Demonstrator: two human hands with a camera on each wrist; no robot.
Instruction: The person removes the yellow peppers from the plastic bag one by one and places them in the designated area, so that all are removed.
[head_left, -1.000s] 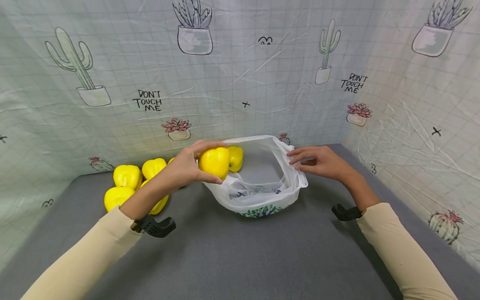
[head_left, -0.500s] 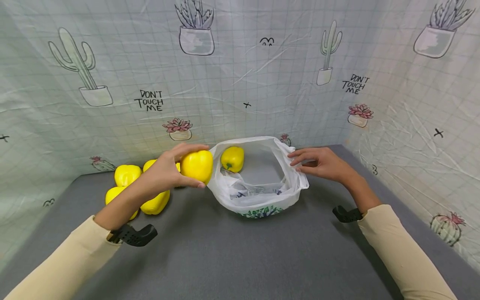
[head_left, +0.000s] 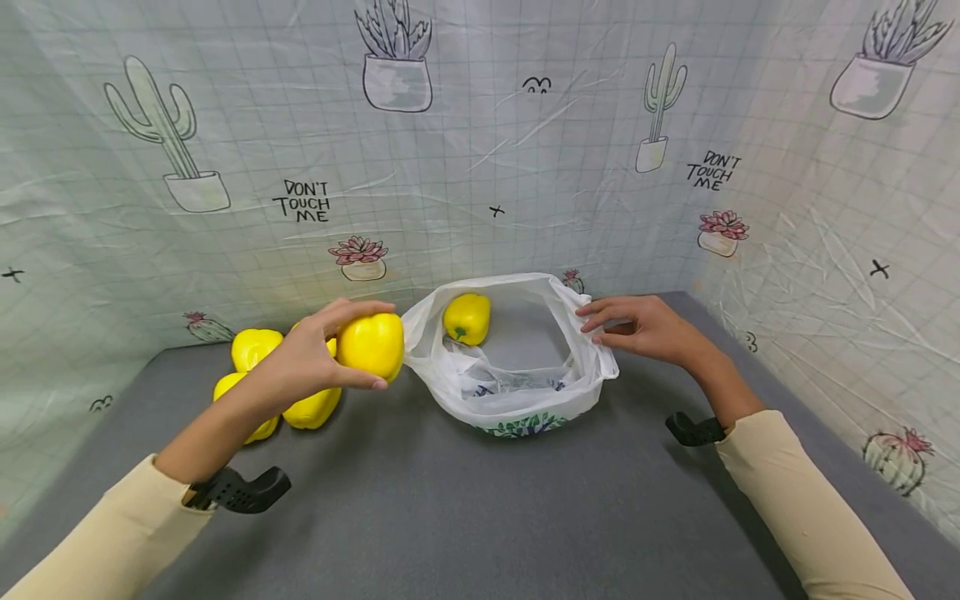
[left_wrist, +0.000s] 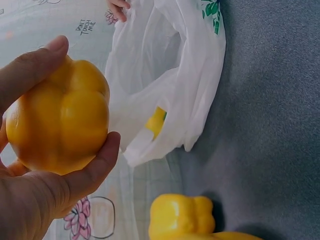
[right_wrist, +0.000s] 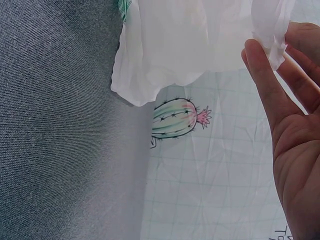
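My left hand point(head_left: 303, 358) grips a yellow bell pepper point(head_left: 371, 346) between thumb and fingers, just outside the left edge of a white plastic bag point(head_left: 517, 408). In the left wrist view the pepper point(left_wrist: 62, 117) is raised clear of the table. The bag lies with its mouth spread wide, and another yellow bell pepper point(head_left: 467, 318) with a green stem sits inside at its left. My right hand point(head_left: 641, 325) pinches the bag's right rim, and the right wrist view shows the thin plastic point(right_wrist: 270, 45) between thumb and fingers.
Several more yellow bell peppers point(head_left: 257, 348) stand in a group on the grey table point(head_left: 480, 508) at the left, partly hidden behind my left hand and forearm. A printed cactus curtain point(head_left: 480, 150) rises behind and at both sides.
My left hand has moved left with the bell pepper, from over the bag's left rim to outside it. The pepper inside shows fully now. My right hand keeps its place on the rim.
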